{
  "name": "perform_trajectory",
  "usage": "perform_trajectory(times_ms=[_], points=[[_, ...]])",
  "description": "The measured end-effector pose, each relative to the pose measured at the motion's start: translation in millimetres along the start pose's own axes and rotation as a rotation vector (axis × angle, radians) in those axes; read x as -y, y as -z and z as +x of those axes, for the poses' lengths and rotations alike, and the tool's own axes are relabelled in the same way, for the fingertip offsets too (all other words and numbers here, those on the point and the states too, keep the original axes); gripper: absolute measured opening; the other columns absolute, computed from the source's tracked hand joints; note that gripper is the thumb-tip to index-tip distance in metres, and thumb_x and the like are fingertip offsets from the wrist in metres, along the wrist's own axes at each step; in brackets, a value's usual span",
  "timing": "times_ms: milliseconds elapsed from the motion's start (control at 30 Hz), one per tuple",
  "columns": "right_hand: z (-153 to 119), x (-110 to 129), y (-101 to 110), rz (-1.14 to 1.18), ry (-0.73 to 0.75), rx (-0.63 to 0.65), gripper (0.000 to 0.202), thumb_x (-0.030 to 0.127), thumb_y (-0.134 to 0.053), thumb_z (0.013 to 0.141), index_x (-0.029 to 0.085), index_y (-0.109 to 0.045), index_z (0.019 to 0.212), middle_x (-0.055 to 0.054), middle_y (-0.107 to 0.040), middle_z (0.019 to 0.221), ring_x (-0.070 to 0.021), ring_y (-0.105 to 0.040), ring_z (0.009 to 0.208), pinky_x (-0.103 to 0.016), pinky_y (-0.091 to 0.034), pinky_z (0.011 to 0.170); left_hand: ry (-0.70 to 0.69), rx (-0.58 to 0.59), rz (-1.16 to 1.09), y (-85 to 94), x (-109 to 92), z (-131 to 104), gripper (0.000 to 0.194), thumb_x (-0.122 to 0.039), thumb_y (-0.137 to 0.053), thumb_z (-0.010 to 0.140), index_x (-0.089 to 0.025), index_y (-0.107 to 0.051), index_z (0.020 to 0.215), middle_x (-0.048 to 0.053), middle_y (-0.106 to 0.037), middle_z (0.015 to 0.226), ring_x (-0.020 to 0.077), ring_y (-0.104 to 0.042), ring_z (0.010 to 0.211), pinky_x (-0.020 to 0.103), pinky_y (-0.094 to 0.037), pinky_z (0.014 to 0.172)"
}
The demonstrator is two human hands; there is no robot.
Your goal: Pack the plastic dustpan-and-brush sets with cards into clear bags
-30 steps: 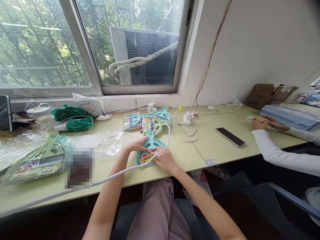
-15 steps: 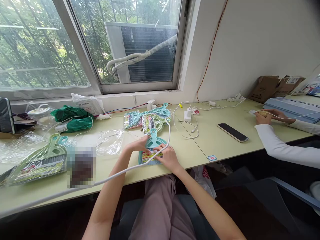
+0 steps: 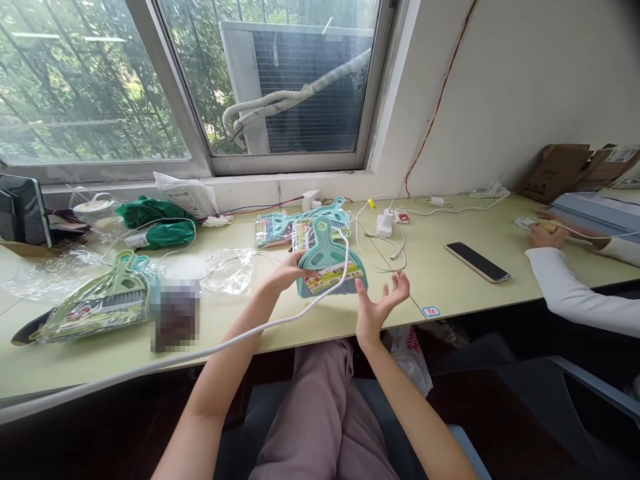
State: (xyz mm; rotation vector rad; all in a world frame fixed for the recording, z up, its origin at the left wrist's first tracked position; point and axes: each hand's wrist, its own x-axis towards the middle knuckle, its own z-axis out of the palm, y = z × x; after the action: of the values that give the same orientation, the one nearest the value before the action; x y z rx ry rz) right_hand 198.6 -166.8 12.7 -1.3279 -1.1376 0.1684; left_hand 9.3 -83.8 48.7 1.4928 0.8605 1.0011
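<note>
A teal dustpan with a brush and a printed label (image 3: 325, 257) is raised a little above the table, its handle pointing away from me. My left hand (image 3: 287, 272) grips its left edge, thumb over the label. Beside its lower right corner is my right hand (image 3: 380, 308), palm up with the fingers spread; the thumb is at the corner. A white cable (image 3: 280, 323) crosses in front of the dustpan. More teal and green dustpan sets (image 3: 277, 227) in printed packaging lie just behind it.
Wrapped green dustpan sets (image 3: 107, 303) and clear plastic film (image 3: 227, 270) lie left, near a green bag (image 3: 157, 223). A white charger (image 3: 385, 223) with cables and a black phone (image 3: 477, 262) are on the right. Another person's hands (image 3: 547, 235) work at the far right, by cardboard boxes (image 3: 555, 172).
The teal dustpan has come up off the table in my left hand. My right hand has moved right and opened out from the label. The view has shifted slightly.
</note>
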Motion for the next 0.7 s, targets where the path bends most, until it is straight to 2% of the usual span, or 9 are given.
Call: perform_trajectory(times_ms=[67,133,200,267,367,467,567,700], points=[[5.8,2.3,-8.5,0.170,-0.140,0.118,0.079,0.043,-0.046,0.089,0.028,0.007,0.146,-0.017,-0.016,0.154,-0.0279,-0.023,0.142,-0.051,-0.041,0.103,-0.016,-0.072,-0.078,-3.7,0.1,-0.1,0.062,-0.025,-0.083,0.053,-0.014,-0.064,0.111,0.010,-0.069,0.102,0.0275,-0.064,0.093,0.034,-0.051,0.078],[13.9,2.9,-23.0,0.334,-0.275,0.221,0.079,0.046,-0.049,0.087,0.027,-0.001,0.147,-0.016,-0.022,0.153,-0.0273,-0.027,0.141,-0.048,-0.044,0.101,-0.041,-0.134,-0.163,-5.0,0.5,0.5,0.066,-0.027,-0.084,0.053,-0.014,-0.062,0.114,0.011,-0.069,0.104,0.0287,-0.064,0.095,0.036,-0.052,0.080],[24.0,3.6,-41.4,0.513,-0.397,0.321,0.074,0.047,-0.056,0.082,0.025,-0.020,0.143,-0.015,-0.037,0.147,-0.0272,-0.038,0.135,-0.045,-0.049,0.097,-0.068,-0.188,-0.224,-3.2,0.9,1.9,0.069,-0.027,-0.085,0.051,-0.014,-0.061,0.114,0.012,-0.069,0.106,0.0295,-0.064,0.097,0.036,-0.052,0.082],[35.0,5.8,-61.7,0.706,-0.511,0.465,0.064,0.045,-0.064,0.076,0.022,-0.042,0.131,-0.013,-0.055,0.133,-0.0272,-0.054,0.122,-0.042,-0.053,0.091,-0.095,-0.244,-0.254,1.8,2.0,3.8,0.072,-0.025,-0.086,0.049,-0.014,-0.060,0.115,0.012,-0.068,0.108,0.0299,-0.063,0.100,0.037,-0.052,0.084],[48.7,11.3,-93.0,0.920,-0.630,0.579,0.050,0.039,-0.073,0.067,0.020,-0.058,0.110,-0.007,-0.068,0.112,-0.0253,-0.065,0.104,-0.038,-0.057,0.083,-0.103,-0.355,-0.280,13.2,7.3,6.7,0.072,-0.024,-0.086,0.047,-0.016,-0.059,0.113,0.011,-0.068,0.108,0.0303,-0.063,0.103,0.039,-0.051,0.087],[53.2,14.8,-123.2,0.980,-0.670,0.579,0.045,0.035,-0.075,0.064,0.020,-0.062,0.104,-0.005,-0.071,0.106,-0.0238,-0.067,0.099,-0.036,-0.058,0.080,-0.084,-0.483,-0.318,26.1,17.5,9.3,0.066,-0.025,-0.086,0.047,-0.016,-0.058,0.106,0.011,-0.068,0.106,0.0305,-0.063,0.102,0.041,-0.051,0.088],[50.3,9.3,-149.3,0.976,-0.710,0.616,0.039,0.039,-0.071,0.069,0.020,-0.062,0.103,-0.006,-0.072,0.105,-0.0242,-0.068,0.096,-0.038,-0.059,0.077,-0.099,-0.586,-0.354,37.6,30.7,13.8,0.066,-0.024,-0.086,0.047,-0.017,-0.056,0.106,0.012,-0.067,0.109,0.0303,-0.063,0.104,0.041,-0.051,0.089],[46.8,-13.6,-173.6,1.008,-0.746,0.713,0.035,0.041,-0.066,0.076,0.022,-0.060,0.105,-0.005,-0.072,0.105,-0.0221,-0.069,0.095,-0.036,-0.059,0.077,-0.121,-0.623,-0.384,44.8,46.0,22.7,0.071,-0.023,-0.087,0.047,-0.017,-0.054,0.109,0.013,-0.066,0.112,0.0294,-0.062,0.105,0.042,-0.050,0.092]])
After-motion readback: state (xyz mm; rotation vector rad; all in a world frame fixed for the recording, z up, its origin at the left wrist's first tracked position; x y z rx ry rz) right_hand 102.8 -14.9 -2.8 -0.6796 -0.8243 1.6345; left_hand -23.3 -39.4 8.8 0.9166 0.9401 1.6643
